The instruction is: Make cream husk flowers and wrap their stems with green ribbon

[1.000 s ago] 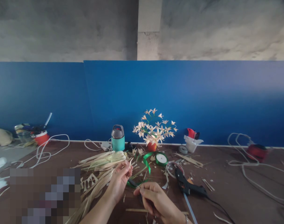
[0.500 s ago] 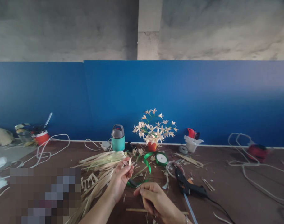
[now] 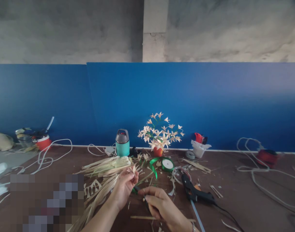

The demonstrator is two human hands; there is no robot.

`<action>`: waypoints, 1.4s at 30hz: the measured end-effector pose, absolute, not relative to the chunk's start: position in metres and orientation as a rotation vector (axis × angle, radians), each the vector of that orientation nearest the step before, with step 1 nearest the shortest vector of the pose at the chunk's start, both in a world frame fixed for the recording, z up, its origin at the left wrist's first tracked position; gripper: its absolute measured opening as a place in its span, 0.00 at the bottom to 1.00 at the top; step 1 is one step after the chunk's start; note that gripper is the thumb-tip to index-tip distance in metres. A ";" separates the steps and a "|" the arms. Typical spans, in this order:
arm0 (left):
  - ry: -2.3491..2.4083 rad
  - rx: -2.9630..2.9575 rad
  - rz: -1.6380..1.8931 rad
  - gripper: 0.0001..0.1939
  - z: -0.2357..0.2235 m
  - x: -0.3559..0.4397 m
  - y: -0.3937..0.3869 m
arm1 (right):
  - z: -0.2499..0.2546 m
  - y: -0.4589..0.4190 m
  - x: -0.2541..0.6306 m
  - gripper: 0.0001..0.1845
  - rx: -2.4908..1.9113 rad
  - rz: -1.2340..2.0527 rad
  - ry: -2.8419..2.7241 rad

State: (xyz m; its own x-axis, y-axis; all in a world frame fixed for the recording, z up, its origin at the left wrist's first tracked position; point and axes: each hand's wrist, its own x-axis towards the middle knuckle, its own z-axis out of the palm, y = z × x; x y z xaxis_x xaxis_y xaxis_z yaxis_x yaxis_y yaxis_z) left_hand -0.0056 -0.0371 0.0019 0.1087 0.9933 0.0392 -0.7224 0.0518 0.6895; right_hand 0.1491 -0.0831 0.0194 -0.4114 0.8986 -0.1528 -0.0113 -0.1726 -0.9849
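Note:
My left hand [image 3: 124,187] is closed in a pinch on a small pale leaf flower [image 3: 133,169], held just above the brown table [image 3: 234,199]. My right hand [image 3: 160,206] is curled shut close in front of it, its fingertips near a thin green-wrapped stem [image 3: 135,190] that runs between the two hands. What the right fingers grip is too small to make out. A bundle of dried palm-leaf strips [image 3: 106,166] lies just left of my left hand.
A black glue gun [image 3: 194,192] with its cord lies right of my hands. A green ribbon roll [image 3: 167,164], a pot of finished leaf flowers [image 3: 160,135], a teal flask [image 3: 122,143], white cables [image 3: 256,175] and leaf scraps spread over the table. A blue board stands behind.
My right hand has shifted slightly up and toward the left hand. The left hand has turned the small flower a little. Nothing else moved.

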 end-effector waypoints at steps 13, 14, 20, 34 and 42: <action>0.565 0.687 1.480 0.06 0.006 -0.005 -0.036 | 0.023 -0.086 0.149 0.24 -1.081 1.668 -1.376; 0.585 0.709 1.497 0.06 0.006 -0.005 -0.036 | 0.023 -0.086 0.148 0.25 -1.086 1.669 -1.374; 0.683 0.787 1.509 0.08 0.006 -0.005 -0.036 | 0.022 -0.085 0.148 0.27 -1.083 1.667 -1.361; 0.702 0.810 1.511 0.09 0.005 -0.003 -0.036 | 0.023 -0.085 0.147 0.26 -1.091 1.675 -1.346; 0.751 0.860 1.512 0.09 0.010 -0.003 -0.039 | 0.019 -0.084 0.148 0.27 -1.066 1.671 -1.330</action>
State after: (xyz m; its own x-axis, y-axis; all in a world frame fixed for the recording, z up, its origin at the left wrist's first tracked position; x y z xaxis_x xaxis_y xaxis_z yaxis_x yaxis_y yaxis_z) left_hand -0.0025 -0.0390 0.0101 -0.0470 0.9937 0.1018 -0.5190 -0.1113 0.8475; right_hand 0.1477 -0.0842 0.0193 -0.3840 0.9096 -0.1584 -0.0495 -0.1916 -0.9802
